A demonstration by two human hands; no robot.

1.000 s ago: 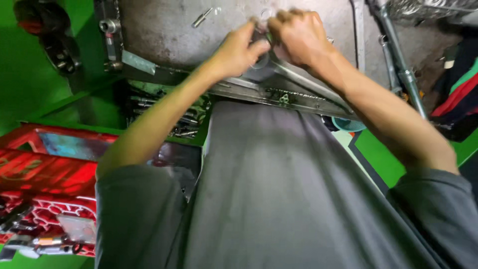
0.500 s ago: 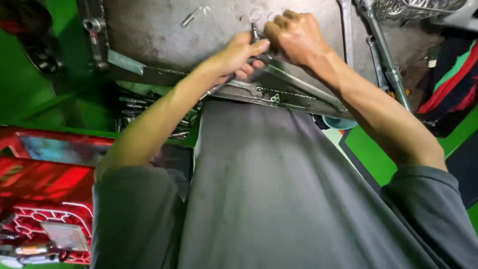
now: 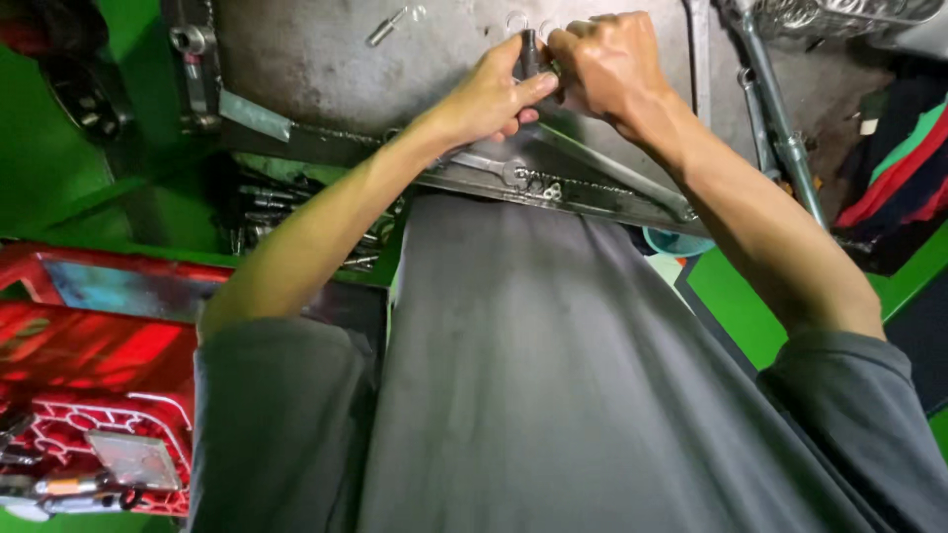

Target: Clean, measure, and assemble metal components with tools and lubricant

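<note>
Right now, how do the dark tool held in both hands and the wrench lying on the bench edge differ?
The dark tool stands upright, gripped between the left hand and the right hand; the wrench lies flat and no hand holds it. The dark tool looks black and stubby; the wrench is bright silver and long. Both sit over the grey metal bench.

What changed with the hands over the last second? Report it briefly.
The small dark rod now shows upright between the left hand and right hand; earlier the fingers covered it. Both hands stayed together on it at the metal bench. The wrench lies unmoved.
</note>
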